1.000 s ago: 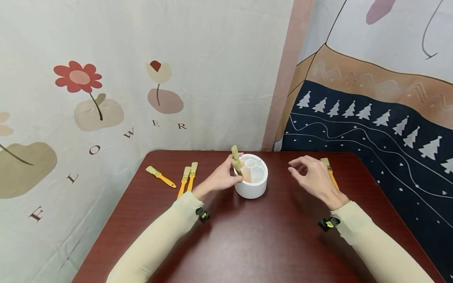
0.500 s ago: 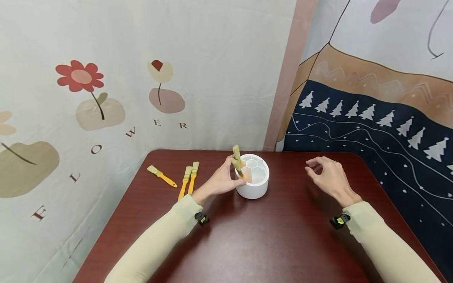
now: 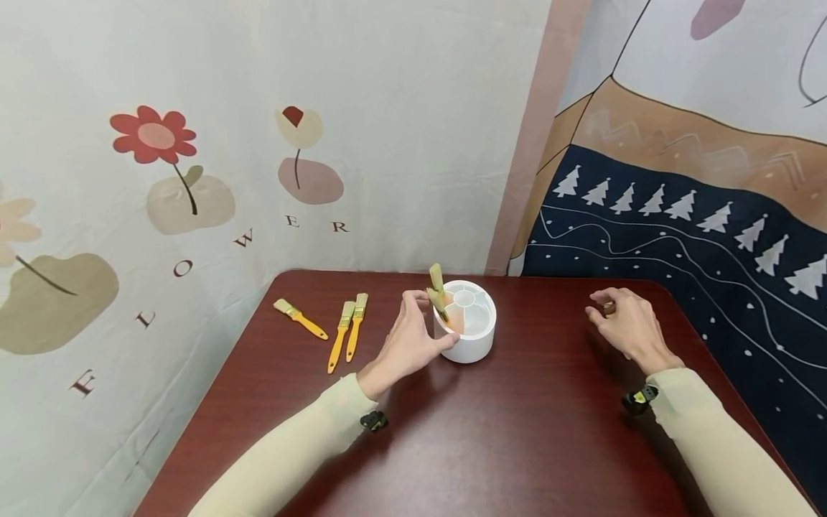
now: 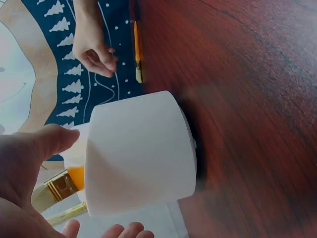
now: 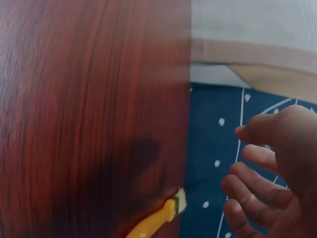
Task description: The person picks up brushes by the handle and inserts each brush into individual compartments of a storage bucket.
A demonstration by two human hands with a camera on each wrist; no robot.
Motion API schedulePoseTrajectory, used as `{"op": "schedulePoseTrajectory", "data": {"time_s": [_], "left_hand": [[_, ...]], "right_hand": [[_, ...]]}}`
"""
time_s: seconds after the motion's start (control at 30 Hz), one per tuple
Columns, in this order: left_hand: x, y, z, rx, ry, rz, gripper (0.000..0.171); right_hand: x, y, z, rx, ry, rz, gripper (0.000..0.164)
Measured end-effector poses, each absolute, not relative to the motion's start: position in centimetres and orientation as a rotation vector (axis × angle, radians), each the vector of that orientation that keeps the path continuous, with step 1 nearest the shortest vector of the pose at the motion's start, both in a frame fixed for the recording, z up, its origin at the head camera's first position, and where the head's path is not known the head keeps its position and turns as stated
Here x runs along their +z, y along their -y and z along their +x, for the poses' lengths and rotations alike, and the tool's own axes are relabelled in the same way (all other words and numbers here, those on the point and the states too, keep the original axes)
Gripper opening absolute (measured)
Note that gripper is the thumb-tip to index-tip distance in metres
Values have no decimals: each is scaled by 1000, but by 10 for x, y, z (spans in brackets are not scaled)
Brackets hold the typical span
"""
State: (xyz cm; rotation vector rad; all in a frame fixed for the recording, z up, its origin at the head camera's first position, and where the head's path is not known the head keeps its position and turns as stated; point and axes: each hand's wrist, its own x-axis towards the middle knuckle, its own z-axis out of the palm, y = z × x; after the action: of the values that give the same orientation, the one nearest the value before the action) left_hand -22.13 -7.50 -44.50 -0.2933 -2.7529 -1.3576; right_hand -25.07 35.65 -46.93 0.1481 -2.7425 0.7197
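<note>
So, starting at the left of the dark red table, there's one yellow-handled brush lying on its own, then a pair of brushes side by side just right of it. Next comes the left hand, fingers relaxed and loosely spread around the near left side of the white pot, gripping nothing as far as I can see. The pot is round with divided sections, sitting mid-table toward the back, and two brushes stand bristle-up in its left part. Over at the right edge, the right hand hovers with fingers loosely curled, holding nothing. One more brush lies just beside it at the table edge, apart from the fingers.
</note>
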Motion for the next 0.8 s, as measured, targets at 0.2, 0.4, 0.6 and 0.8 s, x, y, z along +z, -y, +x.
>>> {"op": "schedulePoseTrajectory", "data": {"time_s": [0.2,0.4,0.6,0.8], "left_hand": [[-447,72,-220,-1299,2765,-269,87],[-448,71,-218,-1289,2769,-281,81],[-449,70,-218,-1289,2768,-295,82],[-451,68,-218,-1286,2766,-277,83]], "right_hand": [[-477,-376,-252,709,2800,65,45],[-485,-388,-256,720,2829,-34,47],[-488,-396,-263,744,2862,-96,49],[-491,-400,-269,753,2867,-146,52]]}}
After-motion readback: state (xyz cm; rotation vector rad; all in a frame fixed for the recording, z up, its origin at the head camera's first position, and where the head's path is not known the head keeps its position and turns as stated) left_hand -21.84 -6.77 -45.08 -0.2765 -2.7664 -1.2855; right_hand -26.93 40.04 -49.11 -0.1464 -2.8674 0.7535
